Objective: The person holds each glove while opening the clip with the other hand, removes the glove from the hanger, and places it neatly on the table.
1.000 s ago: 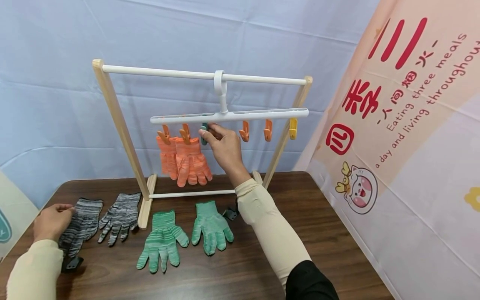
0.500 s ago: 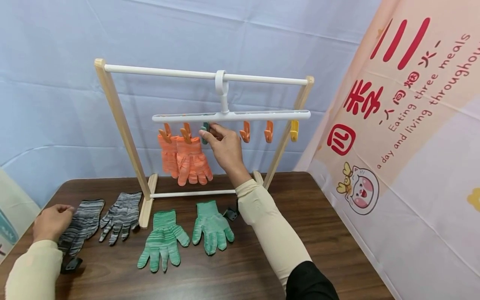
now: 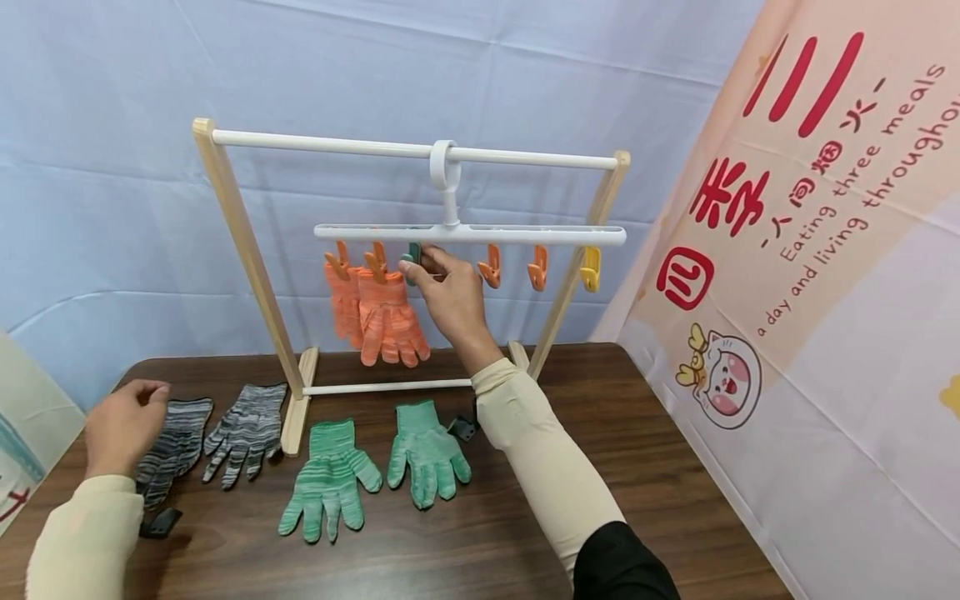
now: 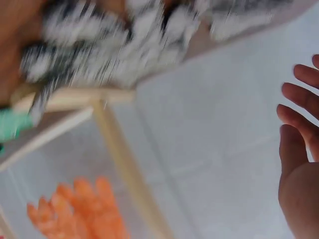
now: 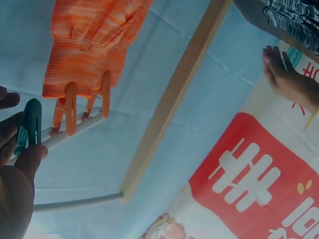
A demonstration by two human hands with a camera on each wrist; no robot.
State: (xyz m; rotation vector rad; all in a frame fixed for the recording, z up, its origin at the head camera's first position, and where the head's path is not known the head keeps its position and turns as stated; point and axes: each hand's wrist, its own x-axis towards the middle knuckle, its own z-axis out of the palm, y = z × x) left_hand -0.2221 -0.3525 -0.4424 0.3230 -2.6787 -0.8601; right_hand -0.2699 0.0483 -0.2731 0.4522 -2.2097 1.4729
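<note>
My right hand [image 3: 447,300] pinches a dark green clothespin [image 5: 34,122] on the white hanger bar [image 3: 525,236]. To its left, two orange gloves [image 3: 390,321] hang from orange clothespins [image 3: 376,265], cuffs up and fingers down. My left hand [image 3: 127,425] is raised at the left of the table, its fingers loosely bent with nothing in them, as the left wrist view shows too. Close beside it lies a grey-striped glove [image 3: 176,442], partly hidden by the hand, and right of that a second grey-striped glove [image 3: 247,429]. Two green gloves [image 3: 330,475] lie flat in front of the rack.
A wooden rack [image 3: 243,250] with a white top rod [image 3: 315,144] carries the hanger and stands on the brown table [image 3: 450,558]. More orange clothespins [image 3: 537,267] and a yellow clothespin [image 3: 590,268] hang right of my right hand. Cloth backdrops close off the back and right side.
My left hand has lifted up and slightly right from over the grey-striped glove. My right hand keeps its pinch on the green clothespin while the hanger and orange gloves have swung a little.
</note>
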